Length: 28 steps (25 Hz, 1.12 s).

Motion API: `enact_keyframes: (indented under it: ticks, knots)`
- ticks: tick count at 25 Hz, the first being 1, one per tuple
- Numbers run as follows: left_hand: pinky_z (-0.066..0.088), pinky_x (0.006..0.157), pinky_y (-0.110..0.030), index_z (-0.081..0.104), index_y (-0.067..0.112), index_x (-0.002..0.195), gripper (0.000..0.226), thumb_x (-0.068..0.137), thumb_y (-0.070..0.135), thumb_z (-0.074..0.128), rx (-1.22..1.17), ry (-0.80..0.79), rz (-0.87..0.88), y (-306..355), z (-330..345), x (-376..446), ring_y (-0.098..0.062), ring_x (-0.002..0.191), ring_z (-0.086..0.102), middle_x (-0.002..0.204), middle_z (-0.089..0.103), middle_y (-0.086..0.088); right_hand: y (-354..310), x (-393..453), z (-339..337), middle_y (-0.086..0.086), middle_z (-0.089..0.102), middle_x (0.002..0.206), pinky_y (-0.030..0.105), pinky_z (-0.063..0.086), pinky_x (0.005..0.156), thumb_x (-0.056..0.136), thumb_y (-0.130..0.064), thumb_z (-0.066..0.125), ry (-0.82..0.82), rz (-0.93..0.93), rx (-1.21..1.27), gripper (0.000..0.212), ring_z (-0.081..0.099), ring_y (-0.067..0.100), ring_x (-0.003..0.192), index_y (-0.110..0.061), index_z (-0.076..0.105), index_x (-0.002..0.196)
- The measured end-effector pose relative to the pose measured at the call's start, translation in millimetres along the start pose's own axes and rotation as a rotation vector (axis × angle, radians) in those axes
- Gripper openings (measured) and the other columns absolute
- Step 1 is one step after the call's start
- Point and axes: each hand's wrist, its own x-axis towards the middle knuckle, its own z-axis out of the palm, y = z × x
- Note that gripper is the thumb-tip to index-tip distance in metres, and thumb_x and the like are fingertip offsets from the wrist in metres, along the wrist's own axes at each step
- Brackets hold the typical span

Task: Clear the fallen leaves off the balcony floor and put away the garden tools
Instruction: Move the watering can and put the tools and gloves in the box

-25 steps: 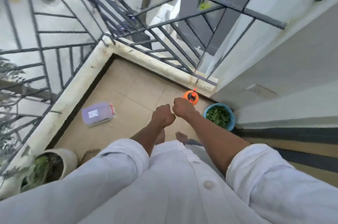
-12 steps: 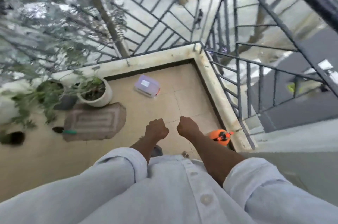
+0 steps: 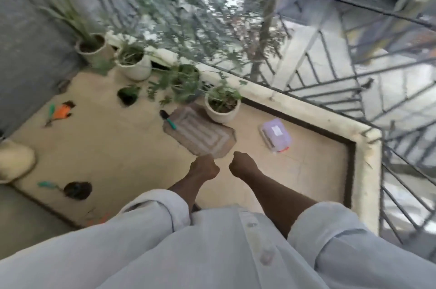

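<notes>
Shirt [image 3: 212,253]: pale grey-white, long-sleeved, buttoned down the front.
Buttons [image 3: 266,258]: round, pale, in a row along the placket.
Sleeves [image 3: 160,208]: both rolled into thick cuffs, forearms bare.

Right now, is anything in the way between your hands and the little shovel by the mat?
Only the mat itself. The shovel lies at its far edge, and both fists, left hand and right hand, hang above its near corner.

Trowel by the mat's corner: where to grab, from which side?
Judging from the blurred frame: take the trowel by its green handle, coming from above. The handle end lies on the mat, nearer the person; the dark blade points away toward the pots.
</notes>
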Motion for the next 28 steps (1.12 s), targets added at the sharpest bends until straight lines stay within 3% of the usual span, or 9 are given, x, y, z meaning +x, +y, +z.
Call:
enact_keyframes:
  ticks: [7, 10, 12, 14, 17, 24, 28]
  knots:
    - [0.044, 0.096, -0.036, 0.051, 0.01, 0.131, 0.042, 0.089, 0.018, 0.05, -0.262, 0.255, -0.385, -171, -101, 11, -0.03, 0.123, 0.052, 0.134, 0.054, -0.011, -217, 69, 34, 0.015, 0.061, 0.118, 0.032, 0.046, 0.087, 0.09, -0.011, 0.044, -0.059, -0.311, -0.167, 0.026, 0.058, 0.032, 0.11, -0.006, 0.056, 0.113]
    - [0.043, 0.097, -0.036, 0.05, 0.01, 0.132, 0.044, 0.089, 0.018, 0.05, -0.352, 0.277, -0.503, -224, -107, 5, -0.029, 0.124, 0.05, 0.135, 0.053, -0.01, -287, 85, 49, 0.016, 0.062, 0.115, 0.033, 0.048, 0.084, 0.09, -0.011, 0.045, -0.135, -0.444, -0.283, 0.009, 0.06, 0.032, 0.107, -0.013, 0.053, 0.091]
    - [0.042, 0.098, -0.038, 0.048, 0.01, 0.133, 0.045, 0.089, 0.019, 0.05, -0.437, 0.303, -0.583, -259, -118, 6, -0.03, 0.125, 0.048, 0.136, 0.051, -0.011, -329, 97, 58, 0.018, 0.062, 0.115, 0.032, 0.045, 0.077, 0.09, -0.01, 0.046, -0.173, -0.542, -0.346, 0.014, 0.059, 0.032, 0.108, -0.017, 0.043, 0.078]
    - [0.039, 0.102, -0.038, 0.045, 0.011, 0.137, 0.047, 0.09, 0.019, 0.049, -0.51, 0.345, -0.651, -292, -128, 12, -0.03, 0.128, 0.044, 0.139, 0.048, -0.011, -367, 110, 67, 0.02, 0.06, 0.12, 0.031, 0.047, 0.082, 0.091, -0.008, 0.046, -0.191, -0.598, -0.385, 0.009, 0.056, 0.034, 0.114, -0.01, 0.054, 0.094]
    - [0.038, 0.104, -0.039, 0.042, 0.011, 0.14, 0.051, 0.091, 0.021, 0.049, -0.576, 0.367, -0.715, -330, -147, 28, -0.029, 0.13, 0.042, 0.142, 0.045, -0.011, -421, 134, 80, 0.017, 0.062, 0.12, 0.03, 0.044, 0.074, 0.091, -0.007, 0.046, -0.232, -0.626, -0.4, 0.028, 0.061, 0.034, 0.108, -0.004, 0.054, 0.118]
    - [0.048, 0.091, -0.039, 0.05, 0.008, 0.122, 0.035, 0.088, 0.02, 0.049, -0.643, 0.406, -0.839, -449, -253, 102, -0.032, 0.114, 0.052, 0.126, 0.053, -0.014, -583, 246, 77, 0.02, 0.061, 0.12, 0.032, 0.047, 0.079, 0.093, -0.009, 0.045, -0.281, -0.808, -0.484, 0.025, 0.06, 0.035, 0.109, 0.0, 0.053, 0.116]
    - [0.044, 0.099, -0.039, 0.044, 0.01, 0.137, 0.047, 0.092, 0.022, 0.048, -0.746, 0.473, -0.889, -499, -330, 150, -0.03, 0.125, 0.046, 0.138, 0.047, -0.012, -690, 296, 72, 0.02, 0.062, 0.119, 0.033, 0.048, 0.08, 0.091, -0.006, 0.045, -0.283, -0.857, -0.492, 0.026, 0.06, 0.035, 0.109, -0.001, 0.053, 0.115]
